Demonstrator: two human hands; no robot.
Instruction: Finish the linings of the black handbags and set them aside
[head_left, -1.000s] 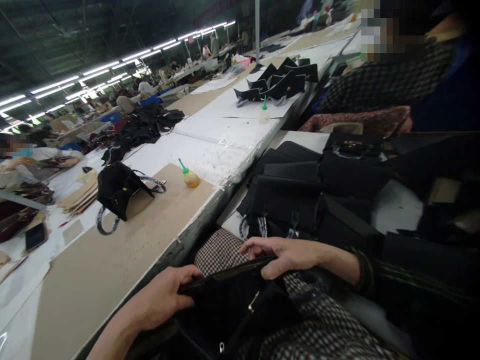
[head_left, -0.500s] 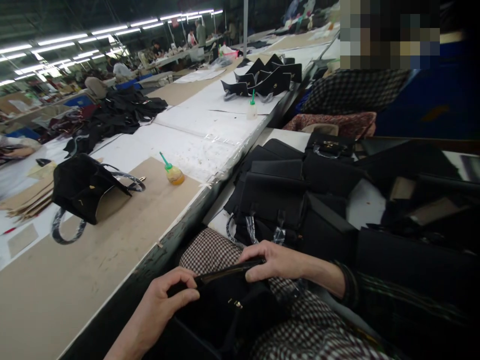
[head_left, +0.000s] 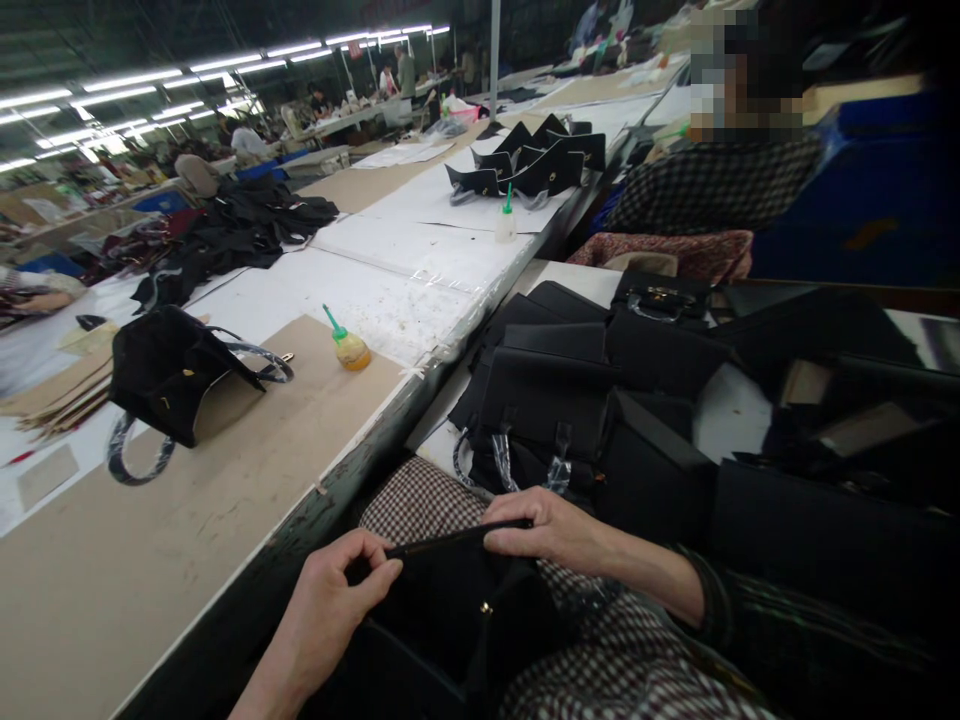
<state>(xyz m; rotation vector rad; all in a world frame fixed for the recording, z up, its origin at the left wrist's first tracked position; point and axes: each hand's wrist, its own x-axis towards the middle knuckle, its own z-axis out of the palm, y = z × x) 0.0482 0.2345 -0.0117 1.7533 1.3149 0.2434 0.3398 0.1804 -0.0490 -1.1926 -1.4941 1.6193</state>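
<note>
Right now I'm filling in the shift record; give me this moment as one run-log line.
left hand: pinching black bag rim | right hand: pinching same rim | bag: over checked cloth | table: another bag, amber bottle

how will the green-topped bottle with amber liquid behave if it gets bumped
The bottle is probably light, since the amber liquid seems to fill only its lower part. That low weight should steady it, though a bump at the tall, thin green spout might tip it. Its rounded body could roll once down.
</note>
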